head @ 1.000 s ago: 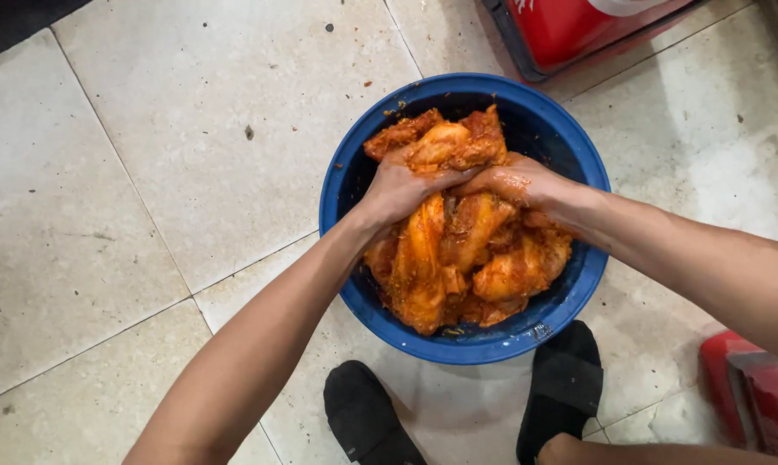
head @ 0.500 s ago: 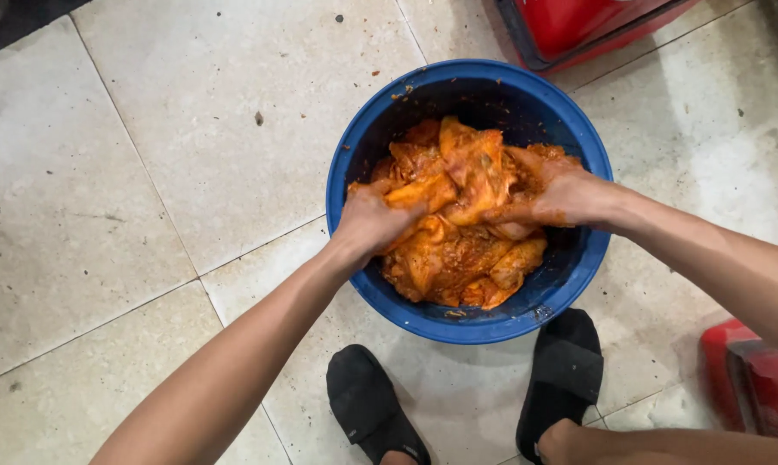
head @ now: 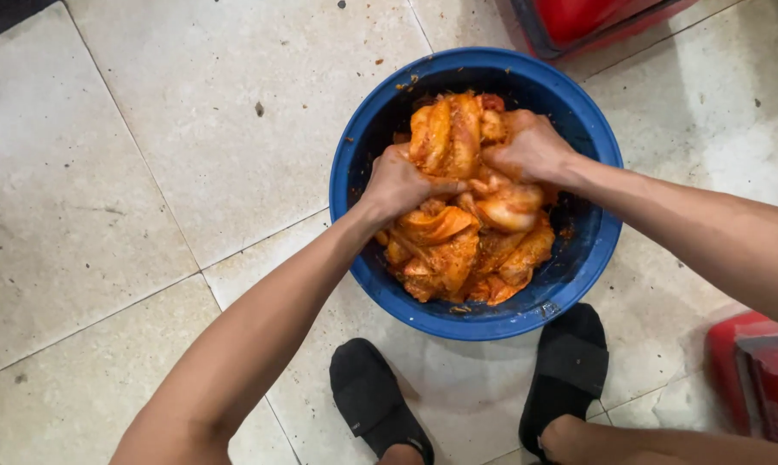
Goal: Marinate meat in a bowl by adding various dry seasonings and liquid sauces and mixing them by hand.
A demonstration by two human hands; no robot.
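Both hands, left hand [head: 399, 182] and right hand [head: 531, 146], are curled, knuckles up (forearms converging, fingertips hidden).

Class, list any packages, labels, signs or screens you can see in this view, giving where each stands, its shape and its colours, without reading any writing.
No label, sign or screen shows.
Red container: top edge, beyond the blue bowl, boxy, red with a dark rim, cut off by the frame.
Red object: right edge on the tiled floor, blocky, red, partly out of view; whether it is a package cannot be told.
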